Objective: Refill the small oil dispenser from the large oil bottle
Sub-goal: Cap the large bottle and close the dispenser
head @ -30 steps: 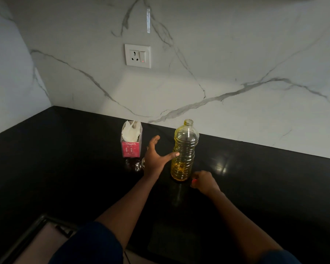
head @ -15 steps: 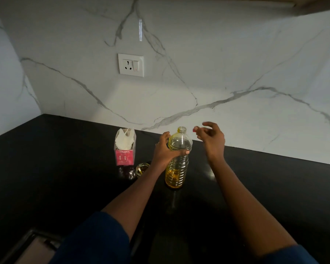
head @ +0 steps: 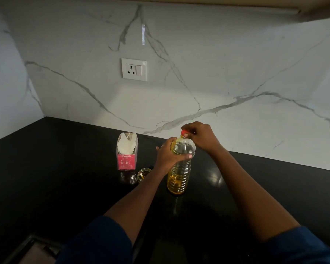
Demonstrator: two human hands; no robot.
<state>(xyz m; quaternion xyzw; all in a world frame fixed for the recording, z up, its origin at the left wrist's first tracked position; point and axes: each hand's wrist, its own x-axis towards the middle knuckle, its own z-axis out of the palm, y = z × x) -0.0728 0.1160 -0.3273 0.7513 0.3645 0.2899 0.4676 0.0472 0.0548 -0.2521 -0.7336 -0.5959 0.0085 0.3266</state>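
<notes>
The large clear oil bottle (head: 179,172) stands upright on the black counter (head: 55,168), roughly a third full of yellow oil. My left hand (head: 168,157) grips its upper body from the left. My right hand (head: 200,136) pinches the red cap (head: 184,133) on the bottle's neck. A small glass dispenser (head: 143,173) with a little oil in it sits on the counter just left of the bottle, partly hidden behind my left forearm.
A pink tissue box (head: 127,153) with white tissue sticking out stands left of the dispenser. A white wall socket (head: 134,69) sits on the marble backsplash. A sink edge (head: 27,248) shows at bottom left.
My left hand moved from beside the bottle to gripping its upper body. My right hand rose from the counter with the red cap and now holds it on the bottle's neck.
</notes>
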